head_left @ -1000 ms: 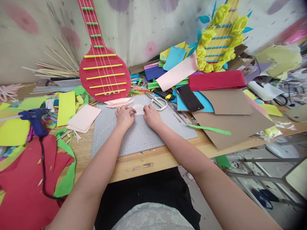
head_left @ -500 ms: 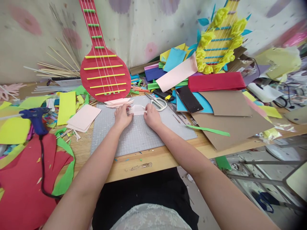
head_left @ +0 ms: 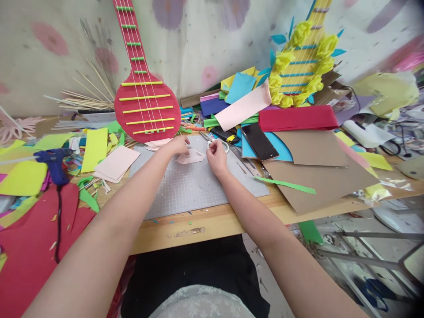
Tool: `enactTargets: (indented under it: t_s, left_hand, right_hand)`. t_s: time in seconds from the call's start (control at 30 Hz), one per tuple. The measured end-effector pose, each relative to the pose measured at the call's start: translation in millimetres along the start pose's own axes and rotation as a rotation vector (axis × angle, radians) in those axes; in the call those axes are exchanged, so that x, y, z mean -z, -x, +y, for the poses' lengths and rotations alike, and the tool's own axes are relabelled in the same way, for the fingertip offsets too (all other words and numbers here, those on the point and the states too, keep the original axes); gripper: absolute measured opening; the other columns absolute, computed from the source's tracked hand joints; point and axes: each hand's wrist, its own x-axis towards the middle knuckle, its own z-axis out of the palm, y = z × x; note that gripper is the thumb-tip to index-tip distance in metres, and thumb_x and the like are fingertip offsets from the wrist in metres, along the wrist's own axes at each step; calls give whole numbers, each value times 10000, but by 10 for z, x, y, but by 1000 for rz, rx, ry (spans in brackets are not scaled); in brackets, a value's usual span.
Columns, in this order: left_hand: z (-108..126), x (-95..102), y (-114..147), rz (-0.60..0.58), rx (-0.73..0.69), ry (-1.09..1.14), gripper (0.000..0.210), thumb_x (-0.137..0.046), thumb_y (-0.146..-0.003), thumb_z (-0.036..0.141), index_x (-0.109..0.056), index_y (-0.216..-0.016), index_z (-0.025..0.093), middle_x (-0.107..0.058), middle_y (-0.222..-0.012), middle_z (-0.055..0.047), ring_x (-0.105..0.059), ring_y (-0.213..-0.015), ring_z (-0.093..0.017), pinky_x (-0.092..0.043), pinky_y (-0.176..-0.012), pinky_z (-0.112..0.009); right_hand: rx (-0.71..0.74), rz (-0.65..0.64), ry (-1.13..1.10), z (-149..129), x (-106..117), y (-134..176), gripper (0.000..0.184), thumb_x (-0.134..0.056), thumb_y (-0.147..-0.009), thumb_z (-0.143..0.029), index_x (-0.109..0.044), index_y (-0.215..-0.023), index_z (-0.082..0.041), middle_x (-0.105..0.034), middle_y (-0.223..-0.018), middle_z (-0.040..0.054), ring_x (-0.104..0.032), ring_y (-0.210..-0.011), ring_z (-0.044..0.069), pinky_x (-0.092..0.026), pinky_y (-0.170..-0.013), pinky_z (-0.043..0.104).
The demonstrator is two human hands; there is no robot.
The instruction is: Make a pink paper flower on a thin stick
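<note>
A small folded piece of pale pink paper [head_left: 191,157] lies on the grey cutting mat [head_left: 195,190]. My left hand [head_left: 179,145] is just beyond its left end, holding nothing that I can see, fingers apart. Partly hidden behind that hand is a stack of pale pink paper [head_left: 156,144]. Close to the folded paper's right tip, my right hand [head_left: 217,157] has its fingers curled together; whether anything is between them is hidden. White-handled scissors [head_left: 226,147] lie right behind this hand.
A red paper instrument [head_left: 149,108] stands behind the mat. Pale pink sheets [head_left: 116,162] and a blue glue gun [head_left: 55,165] are at left. To the right lie a steel ruler [head_left: 247,163], a phone [head_left: 260,141], brown cardboard [head_left: 318,181] and a green strip [head_left: 286,184].
My left hand has come off the folded paper and moved up and right, toward the back of the mat. My right hand has shifted slightly right. The folded paper now lies flatter, uncovered.
</note>
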Motion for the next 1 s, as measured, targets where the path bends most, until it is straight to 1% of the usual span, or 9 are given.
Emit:
enactTargets:
  t_s: [0.13, 0.27, 0.37, 0.5, 0.57, 0.63, 0.73, 0.87, 1.0]
  left_hand:
    - [81, 22, 38, -61, -21, -91, 510, -667, -490, 92, -576, -977, 215, -655, -865, -51, -615, -790, -216, -473, -702, -310]
    - [42, 51, 168, -206, -58, 118, 535, -577, -544, 73, -559, -1050, 245, -607, -684, 4, -579, -594, -167, -450, -543, -272]
    - [-52, 96, 243, -254, -112, 260, 385, -554, -562, 82, -627, -910, 231, -598, -659, 2, -580, -618, -154, -446, -539, -251]
    - [-162, 128, 334, -226, -114, 477, 169, -595, -607, 144, -655, -761, 175, -645, -780, -36, -604, -739, -160, -491, -649, -273]
    - [-181, 106, 409, -178, -97, 674, 211, -616, -643, 185, -656, -848, 155, -658, -871, -62, -616, -806, -171, -507, -732, -313]
    - [-180, 48, 501, -65, -88, 916, 295, -613, -678, 189, -632, -968, 137, -639, -1010, -94, -613, -904, -176, -502, -825, -347]
    - [-174, -96, 635, 58, -43, 1127, 379, -596, -685, 121, -592, -1063, 145, -560, -1183, -113, -601, -979, -179, -492, -893, -364]
    - [-168, -277, 754, -63, -26, 1253, 416, -606, -657, 77, -579, -1057, 188, -501, -1262, -72, -591, -1009, -174, -489, -911, -348]
    - [-125, -340, 818, -120, 21, 1332, 405, -614, -627, 53, -568, -1012, 170, -510, -1215, -72, -599, -972, -162, -488, -899, -338]
  right_hand:
    - [-2, -5, -1, 3, 10, -8, 142, -385, -696, -140, -387, -818, -212, -428, -674, -29, -419, -592, 114, -356, -602, 231]
    - [10, 6, 0, 15, 2, -8, 153, -367, -706, -144, -390, -843, -210, -427, -688, -24, -423, -607, 117, -361, -614, 232]
    - [8, 30, -46, 24, -2, -12, 151, -376, -704, -142, -386, -838, -212, -410, -670, -32, -419, -599, 114, -364, -608, 227]
    - [-20, 35, -54, 21, 4, -18, 146, -376, -711, -144, -395, -841, -209, -412, -665, -36, -417, -587, 111, -363, -600, 227]
    - [-26, 35, -45, 14, 9, -18, 153, -374, -716, -145, -405, -855, -203, -424, -676, -32, -422, -592, 112, -367, -610, 233]
    - [-7, 37, -20, 7, 15, -13, 162, -371, -731, -154, -420, -880, -193, -448, -699, -20, -437, -608, 115, -375, -627, 239]
    - [129, -9, 72, -9, 21, 17, 178, -395, -757, -193, -449, -927, -182, -502, -777, 11, -464, -655, 120, -388, -661, 249]
    - [403, -190, 259, -50, -11, 95, 272, -482, -743, -222, -488, -1012, -181, -552, -960, 59, -506, -792, 149, -398, -718, 271]
    - [484, -272, 388, -90, -92, 139, 319, -434, -760, -144, -497, -1072, -162, -579, -997, 83, -527, -897, 183, -398, -749, 289]
